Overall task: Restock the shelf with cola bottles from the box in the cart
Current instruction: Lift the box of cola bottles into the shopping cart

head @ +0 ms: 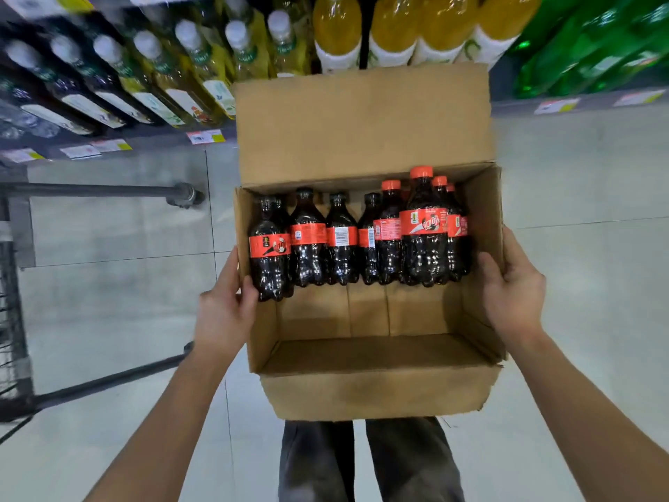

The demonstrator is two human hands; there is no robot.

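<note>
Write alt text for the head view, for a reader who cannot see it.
A person's left hand and right hand grip the side walls of an open cardboard box held over a tiled floor. Cola bottles with red labels fill its far half. Shelves of bottled drinks stand ahead.

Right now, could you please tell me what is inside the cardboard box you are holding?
Cola bottles stand along the far wall of the cardboard box, black-capped left, red-capped right; the near floor is bare. How many sit behind the front ones is hidden.
</note>
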